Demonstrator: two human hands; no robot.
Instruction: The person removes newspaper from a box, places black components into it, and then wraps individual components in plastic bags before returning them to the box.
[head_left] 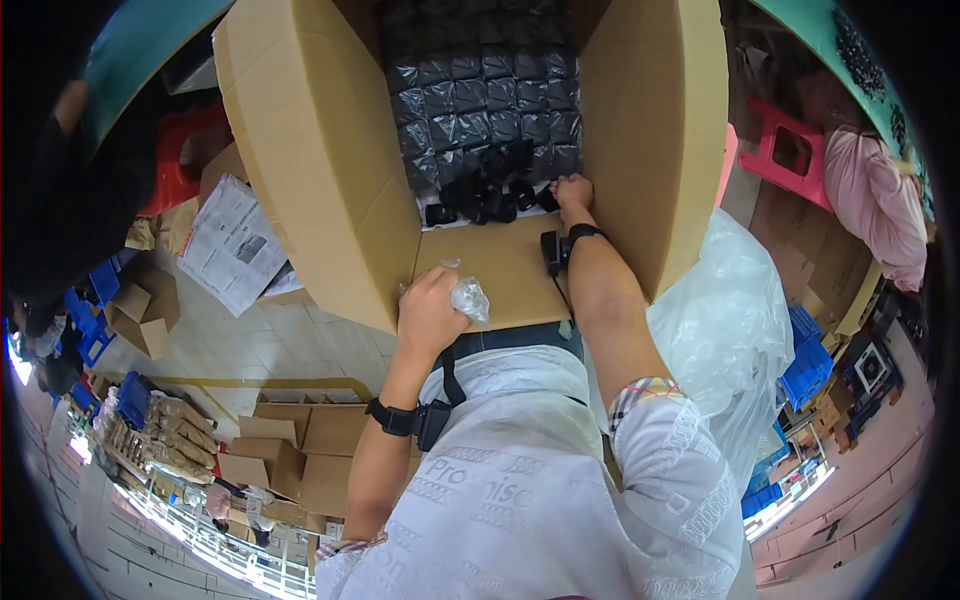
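A large open cardboard box (pixel 500 275) stands in front of me with its flaps spread. Rows of black pieces wrapped in clear plastic (pixel 470 98) line the inside of it. Nearer me, several loose black pieces (pixel 488 198) lie in a pile. My left hand (pixel 432 312) is closed around crumpled clear plastic (pixel 470 300) at the box's near left edge. Reaching into the box, my right hand (pixel 573 192) has its fingers curled at the right wall, beside the loose black pieces. What those fingers hold, if anything, is hidden.
To my right bulges a big translucent plastic bag (pixel 722 320). A red stool (pixel 785 155) stands at the far right, another red stool (pixel 185 150) at the left. A printed sheet (pixel 233 245) lies left of the box. Open cartons (pixel 290 450) sit behind on the left.
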